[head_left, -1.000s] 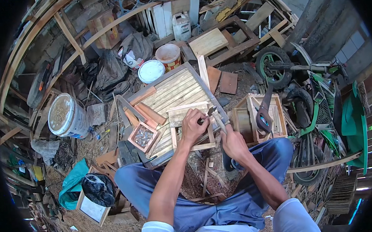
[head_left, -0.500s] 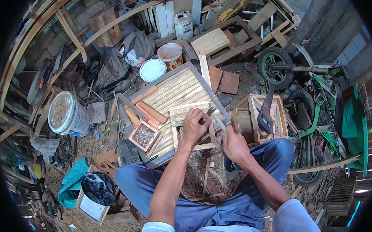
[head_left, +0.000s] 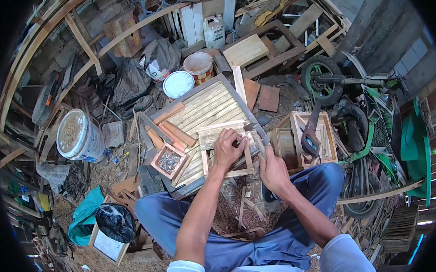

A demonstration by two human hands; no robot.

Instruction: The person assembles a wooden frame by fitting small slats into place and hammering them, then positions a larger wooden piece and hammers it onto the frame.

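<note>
My right hand [head_left: 274, 172] is wrapped round the wooden handle of a hammer [head_left: 260, 145], whose dark head is up close to the fingers of my left hand. The fingers of my left hand [head_left: 228, 151] are pinched together over a small wooden frame [head_left: 222, 133] with a slatted top. Whatever they pinch is too small to make out. Under the frame lies a larger slatted wooden panel [head_left: 204, 105] with a grey border. A small square wooden box [head_left: 169, 160] of nails rests on its left side, beside several loose wood strips [head_left: 177, 133].
To the right stand an open wooden box frame [head_left: 282, 133] with a handsaw [head_left: 310, 137] on it, and a green motorbike [head_left: 368, 129]. Buckets, a white bucket [head_left: 80, 134] among them, stand at the left and back. A black bag [head_left: 114, 222] lies near my left knee.
The hammer has tilted a little, its head shifting slightly up and to the right beside my left fingers. My left hand keeps its pinch on the frame.
</note>
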